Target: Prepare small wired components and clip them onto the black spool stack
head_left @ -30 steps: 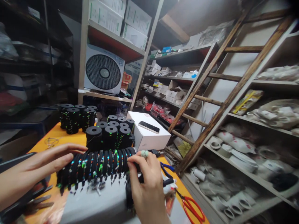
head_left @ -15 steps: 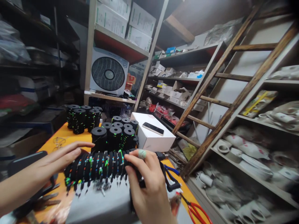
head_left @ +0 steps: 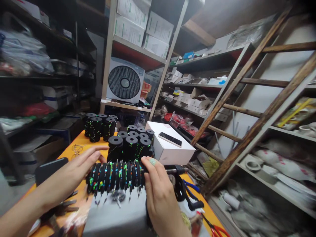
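Extends the left hand (head_left: 86, 161) over the left end of a roll of beaded bracelets (head_left: 117, 176), with fingers straightened, grasping nothing visible. Bends the fingers of the right hand (head_left: 161, 191), with a pale green ring (head_left: 153, 161) on one, at the roll's right end; cannot tell whether gripping or merely touching. Has the roll on the near side of the white box (head_left: 172, 154) and to its left, with long axis running left to right across the body, left end slightly lower in view, and loose tails hanging down. Shows a black rod (head_left: 176, 170) just in front of the white box, pointing right, roughly along that axis. Includes black spools (head_left: 132, 140) upright left of the box, a phone (head_left: 170, 139) flat on top of it, red-handled scissors (head_left: 218, 230) to its near right, and, well behind it to the left, a fan (head_left: 125, 83).
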Motion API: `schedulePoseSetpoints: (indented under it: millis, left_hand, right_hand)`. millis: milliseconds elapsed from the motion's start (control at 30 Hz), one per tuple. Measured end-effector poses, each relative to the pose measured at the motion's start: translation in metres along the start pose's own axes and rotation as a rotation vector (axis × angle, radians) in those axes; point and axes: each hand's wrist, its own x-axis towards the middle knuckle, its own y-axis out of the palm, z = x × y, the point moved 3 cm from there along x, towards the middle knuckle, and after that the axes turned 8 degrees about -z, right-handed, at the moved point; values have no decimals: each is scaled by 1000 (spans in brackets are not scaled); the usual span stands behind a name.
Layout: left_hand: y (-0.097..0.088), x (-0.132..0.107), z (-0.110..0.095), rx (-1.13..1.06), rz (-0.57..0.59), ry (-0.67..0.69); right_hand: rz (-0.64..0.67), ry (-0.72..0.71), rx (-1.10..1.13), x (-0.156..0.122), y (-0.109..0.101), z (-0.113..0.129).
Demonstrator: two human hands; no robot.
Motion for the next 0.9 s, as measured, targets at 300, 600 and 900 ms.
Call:
schedulePoseSetpoints:
  millis: [300,600,900]
  left_hand:
    - [-3,-27,-25,203,109,509]
    - [6,-14,-28,248,58,620]
    - [13,-18,-5,210,59,488]
  right_hand:
    - [119,56,43,15,4,-7]
    - [337,265,148,41,-7,-17]
    - [-161,434,58,-27,-86,-31]
